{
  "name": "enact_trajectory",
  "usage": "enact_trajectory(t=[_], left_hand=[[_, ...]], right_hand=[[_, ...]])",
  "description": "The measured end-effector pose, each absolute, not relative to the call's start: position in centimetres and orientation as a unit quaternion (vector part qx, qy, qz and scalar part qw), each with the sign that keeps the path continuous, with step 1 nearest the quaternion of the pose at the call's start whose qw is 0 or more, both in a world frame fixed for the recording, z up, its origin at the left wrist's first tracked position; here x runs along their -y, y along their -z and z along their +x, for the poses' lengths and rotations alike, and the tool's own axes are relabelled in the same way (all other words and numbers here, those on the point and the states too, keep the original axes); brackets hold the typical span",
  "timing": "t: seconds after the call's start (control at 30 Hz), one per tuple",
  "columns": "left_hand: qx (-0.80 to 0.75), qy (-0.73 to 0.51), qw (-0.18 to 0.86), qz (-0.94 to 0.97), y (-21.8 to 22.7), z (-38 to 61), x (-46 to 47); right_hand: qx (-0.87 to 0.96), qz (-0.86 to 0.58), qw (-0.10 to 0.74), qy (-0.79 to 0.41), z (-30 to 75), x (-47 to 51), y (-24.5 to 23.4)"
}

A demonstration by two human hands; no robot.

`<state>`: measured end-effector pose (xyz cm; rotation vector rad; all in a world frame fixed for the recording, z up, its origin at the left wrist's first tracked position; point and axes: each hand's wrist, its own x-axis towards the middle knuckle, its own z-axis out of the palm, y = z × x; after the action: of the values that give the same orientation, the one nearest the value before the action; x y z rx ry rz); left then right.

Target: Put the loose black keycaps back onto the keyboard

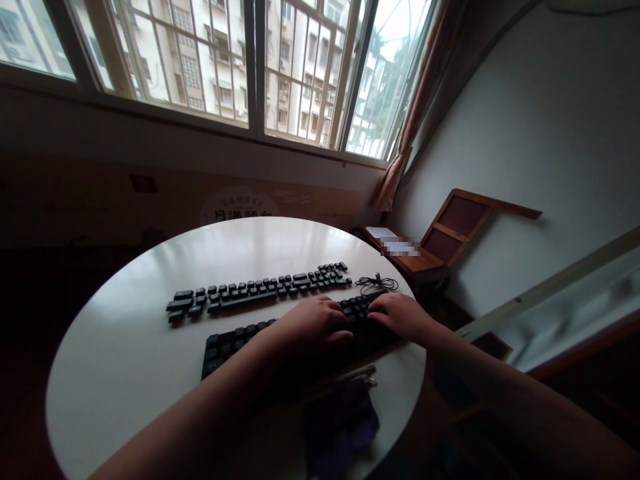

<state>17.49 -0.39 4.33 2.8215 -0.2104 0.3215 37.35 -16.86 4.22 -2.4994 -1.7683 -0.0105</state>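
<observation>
A black keyboard (235, 339) lies on the round white table, its middle partly hidden under my forearm and hands. My left hand (320, 321) rests over its keys, thumb apart from the bent fingers, with nothing visible in it. Farther right along the same keyboard, my right hand (400, 313) has its fingers curled and drawn together at the keys; whatever they may pinch is hidden. Behind the keyboard, loose black keycaps (255, 288) stand in rows on the tabletop. A coiled black cable (376, 285) lies near the keyboard's right end.
The white table (115, 333) has a curved edge close to my right arm. Nearer me lie a dark purple cloth or pouch (345, 423) and a thin, light-coloured tool (363, 375). A wooden chair (425, 257) with papers stands beyond, below barred windows (300, 73).
</observation>
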Motion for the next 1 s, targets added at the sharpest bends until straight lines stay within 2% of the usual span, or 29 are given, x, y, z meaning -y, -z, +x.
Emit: enact_trajectory(t=[0.3, 0.4, 0.57, 0.67, 0.9, 1.0], left_hand=[[0.088, -0.125, 0.158, 0.976, -4.2, 17.6, 0.3], [0.09, -0.129, 0.158, 0.975, -4.1, 17.5, 0.2], [0.083, -0.122, 0.158, 0.976, -3.9, 17.6, 0.2], [0.089, -0.133, 0.164, 0.973, -3.8, 17.6, 0.1], [0.086, -0.13, 0.163, 0.974, -4.0, 17.6, 0.3], [0.079, -0.122, 0.161, 0.976, -4.1, 17.5, 0.3]], right_hand=[[0.588, -0.804, -0.082, 0.026, 35.9, 15.3, -6.3], [0.591, -0.804, -0.053, 0.04, 36.2, 15.6, -5.6], [0.633, -0.769, 0.071, 0.055, 38.3, 17.0, -3.0], [0.668, -0.732, 0.117, 0.066, 39.5, 17.5, -1.8], [0.729, -0.671, 0.089, 0.103, 40.4, 17.7, -1.8], [0.731, -0.669, 0.036, 0.127, 39.3, 17.8, -2.3]])
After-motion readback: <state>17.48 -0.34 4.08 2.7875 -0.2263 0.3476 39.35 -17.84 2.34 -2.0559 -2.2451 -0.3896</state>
